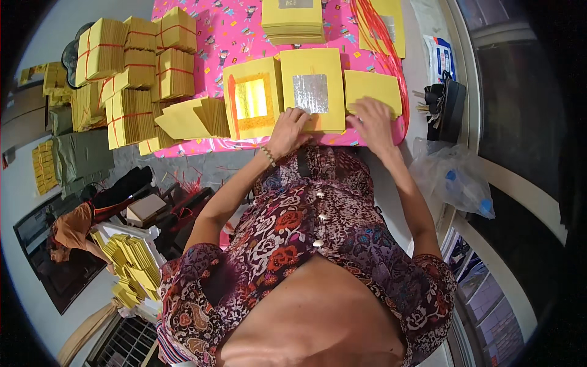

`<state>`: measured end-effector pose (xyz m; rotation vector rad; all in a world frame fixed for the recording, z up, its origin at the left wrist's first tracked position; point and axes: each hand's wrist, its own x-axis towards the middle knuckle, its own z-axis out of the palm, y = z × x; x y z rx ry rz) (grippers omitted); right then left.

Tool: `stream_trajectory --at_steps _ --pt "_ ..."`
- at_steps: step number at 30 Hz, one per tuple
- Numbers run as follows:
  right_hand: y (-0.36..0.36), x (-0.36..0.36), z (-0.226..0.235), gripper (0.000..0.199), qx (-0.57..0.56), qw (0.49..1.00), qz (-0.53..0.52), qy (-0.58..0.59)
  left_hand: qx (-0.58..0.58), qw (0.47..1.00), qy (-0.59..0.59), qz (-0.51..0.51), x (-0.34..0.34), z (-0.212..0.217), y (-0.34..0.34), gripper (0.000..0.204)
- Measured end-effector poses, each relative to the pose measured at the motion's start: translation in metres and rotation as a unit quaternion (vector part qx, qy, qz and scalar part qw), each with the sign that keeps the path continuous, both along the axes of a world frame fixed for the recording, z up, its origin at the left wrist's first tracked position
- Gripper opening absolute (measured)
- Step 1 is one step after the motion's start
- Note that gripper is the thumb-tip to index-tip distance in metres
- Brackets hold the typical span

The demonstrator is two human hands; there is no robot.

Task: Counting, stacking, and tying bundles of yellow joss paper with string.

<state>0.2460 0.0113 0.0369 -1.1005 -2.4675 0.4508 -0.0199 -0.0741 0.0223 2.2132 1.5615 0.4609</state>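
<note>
A stack of yellow joss paper (330, 64) with a silver foil square on top lies in front of me on the table. My left hand (290, 129) rests on its lower left corner, fingers slightly bent and apart from the thumb. To the right sits a plain yellow folded stack (371, 89). My right hand (373, 124) lies over that stack's near edge with its fingers stretched out, a little blurred. Left of the middle stack is another yellow stack (252, 101) with a shiny gold square. A row of folded yellow papers (194, 119) leans beside it.
Yellow bundles tied with red string (131, 114) are piled at the left. A thick yellow stack (293, 27) lies on the pink patterned cloth (226, 37) farther back. Red strings (384, 37) hang along the right side. A clear plastic bag (452, 177) is by the right wall.
</note>
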Motion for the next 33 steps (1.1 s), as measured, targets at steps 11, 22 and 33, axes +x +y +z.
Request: stream_trajectory --at_steps 11,22,33 --pt "-0.01 -0.037 -0.024 0.032 0.019 0.991 0.128 -0.028 -0.004 1.0 -0.018 -0.007 -0.006 -0.005 0.007 0.045" --pt "0.006 -0.033 -0.017 0.011 -0.081 0.986 0.145 0.018 -0.016 0.991 -0.13 0.039 -0.013 -0.002 0.012 0.014" --pt "0.006 -0.034 -0.017 0.01 -0.092 0.987 0.128 0.023 -0.011 0.992 -0.119 0.051 -0.012 -0.007 0.013 0.012"
